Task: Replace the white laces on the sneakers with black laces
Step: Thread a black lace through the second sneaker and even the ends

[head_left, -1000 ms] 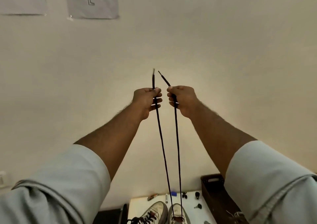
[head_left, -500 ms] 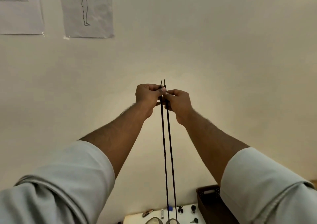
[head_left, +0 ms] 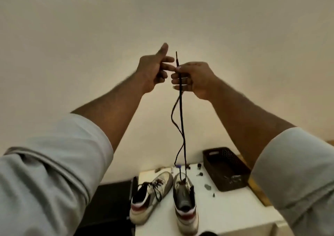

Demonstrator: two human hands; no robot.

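Held high in front of the wall, my right hand (head_left: 197,78) pinches both ends of the black lace (head_left: 181,120), one tip sticking up above the fingers. The two strands hang slack and wavy down into the lower eyelets of the right sneaker (head_left: 184,203) on the white table (head_left: 226,210). My left hand (head_left: 153,71) is just left of the lace, thumb up and fingers loosely extended toward it, holding nothing. The left sneaker (head_left: 150,194) lies tilted beside the other one and carries a black lace.
A dark plastic basket (head_left: 226,168) stands at the table's back right. Several small dark bits (head_left: 207,187) are scattered between the basket and the shoes. A dark object sits left of the table, with papers on the wall at top left.
My left hand has let go of its lace end, and the right hand now holds both. The strands have gone from taut to slack. The view has tipped down, showing both sneakers.
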